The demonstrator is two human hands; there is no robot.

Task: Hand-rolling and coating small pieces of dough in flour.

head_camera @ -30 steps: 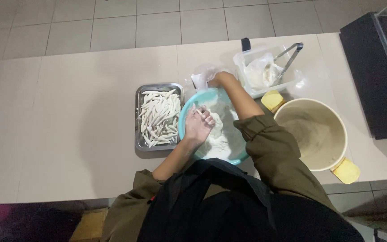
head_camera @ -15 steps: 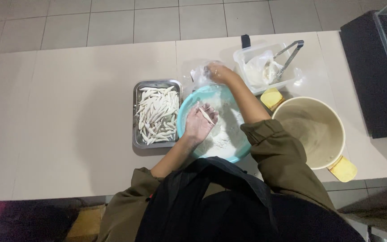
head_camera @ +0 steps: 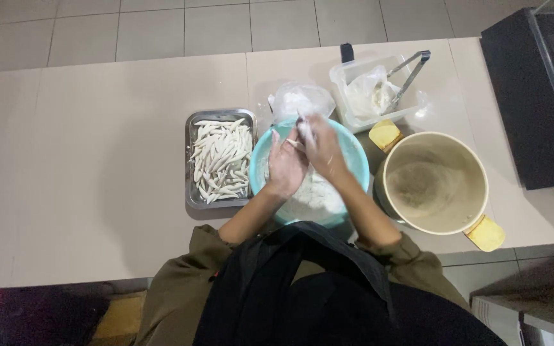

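Both hands are meeting over the turquoise bowl (head_camera: 358, 160). The left hand (head_camera: 285, 168) is lying open, palm up; the right hand (head_camera: 320, 148) is pinching a small pale piece (head_camera: 304, 129) against it, fingers closed on it. Step, as judged: coating one piece in the white flour (head_camera: 312, 195) heaped inside the bowl. The next move is calling for a light touch; the piece looks soft and slippery.

Left of the bowl: steel tray (head_camera: 190, 160), matte, holding slim white floured strips (head_camera: 220, 157). Right of the bowl: cream pot (head_camera: 436, 182), yellow handles. Behind the bowl: crinkled clear bag (head_camera: 299, 99), plastic tub (head_camera: 349, 96) with metal tongs (head_camera: 410, 72).
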